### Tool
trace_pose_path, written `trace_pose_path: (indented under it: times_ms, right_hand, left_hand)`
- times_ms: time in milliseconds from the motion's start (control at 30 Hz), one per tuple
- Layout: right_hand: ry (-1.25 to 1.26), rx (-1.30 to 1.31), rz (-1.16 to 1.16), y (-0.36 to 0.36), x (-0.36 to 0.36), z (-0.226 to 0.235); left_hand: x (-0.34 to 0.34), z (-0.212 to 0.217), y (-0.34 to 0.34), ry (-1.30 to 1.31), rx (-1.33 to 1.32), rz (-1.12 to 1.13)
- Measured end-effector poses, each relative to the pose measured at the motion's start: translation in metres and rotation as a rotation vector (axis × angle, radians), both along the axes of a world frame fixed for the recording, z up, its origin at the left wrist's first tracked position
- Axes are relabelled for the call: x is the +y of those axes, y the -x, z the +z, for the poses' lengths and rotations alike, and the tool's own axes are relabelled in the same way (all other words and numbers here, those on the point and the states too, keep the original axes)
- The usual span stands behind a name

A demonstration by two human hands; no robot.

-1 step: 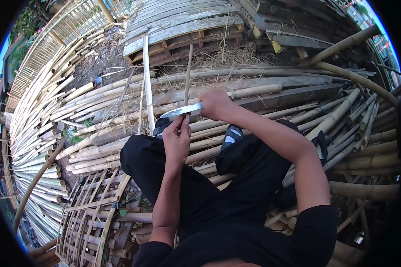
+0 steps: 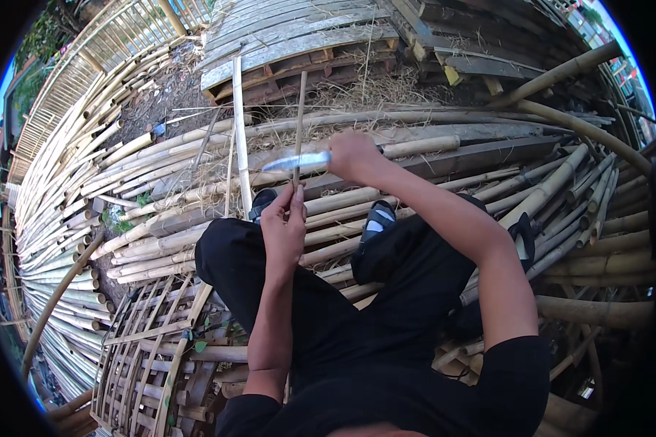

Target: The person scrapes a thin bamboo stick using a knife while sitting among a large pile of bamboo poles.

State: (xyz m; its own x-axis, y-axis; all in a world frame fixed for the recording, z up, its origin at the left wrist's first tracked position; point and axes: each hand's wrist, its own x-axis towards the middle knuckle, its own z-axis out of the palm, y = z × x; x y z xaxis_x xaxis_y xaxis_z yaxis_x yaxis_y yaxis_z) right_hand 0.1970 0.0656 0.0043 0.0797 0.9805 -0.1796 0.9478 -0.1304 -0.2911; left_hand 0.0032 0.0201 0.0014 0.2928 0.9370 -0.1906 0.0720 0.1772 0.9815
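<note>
A thin bamboo strip (image 2: 301,109) is pinched between the thumb and fingers of my left hand (image 2: 283,226). It points away from me, its far end up toward the pallets. My right hand (image 2: 353,156) is closed around a knife, its handle mostly hidden in the fist. The knife's shiny blade (image 2: 313,159) points left and lies across the strip, a little beyond my left fingertips. Motion blurs the blade slightly. Both hands are above my bent legs and sandalled feet (image 2: 377,222).
Bamboo poles (image 2: 415,149) lie across the ground in front and under me, with many more stacked at the left (image 2: 58,218). A pale flat bamboo slat (image 2: 239,138) leans ahead. Wooden pallets (image 2: 299,47) stand behind it. A bamboo lattice (image 2: 142,357) sits at lower left.
The knife has moved forward along the strip, away from my left fingers. My left hand has shifted slightly left, and the strip's far end has swung left too.
</note>
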Motion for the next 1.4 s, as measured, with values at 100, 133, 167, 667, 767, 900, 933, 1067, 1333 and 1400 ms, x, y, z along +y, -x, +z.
trace_pose_path:
  times_ms: [100,133,167,667,767,900,933,1067,1333,1400]
  right_hand:
    - [-0.124,0.118,-0.42,-0.076,0.023,0.008]
    - [-0.151,0.0,-0.425,-0.088,0.022,0.018]
    - [-0.158,0.05,-0.41,-0.086,0.022,0.019]
    - [-0.159,0.028,-0.012,-0.023,0.007,0.009]
    - [-0.12,0.082,-0.455,-0.078,0.028,0.004]
    - [-0.176,0.112,-0.598,-0.112,0.017,0.028]
    - [-0.174,0.091,-0.515,-0.11,0.015,0.027]
    - [-0.092,0.162,-0.199,-0.042,-0.008,0.024]
    - [0.041,0.106,0.038,0.029,-0.025,-0.004]
    - [0.064,0.073,-0.086,0.0,0.0,-0.002]
  left_hand:
    - [-0.008,0.014,0.007,0.065,-0.085,-0.025]
    - [-0.012,0.009,0.008,0.068,-0.061,-0.041]
    - [-0.013,0.004,0.008,0.044,-0.046,-0.026]
    - [-0.002,0.0,-0.001,0.085,-0.131,-0.057]
    - [-0.011,0.007,0.011,0.134,-0.173,-0.067]
    - [-0.008,0.01,0.018,0.114,-0.117,-0.047]
    - [-0.006,0.01,0.014,0.113,-0.113,-0.054]
    - [-0.004,0.002,0.007,0.02,-0.052,-0.051]
    - [-0.017,-0.001,0.001,-0.268,0.336,0.078]
    - [-0.016,-0.004,0.003,-0.211,0.255,0.137]
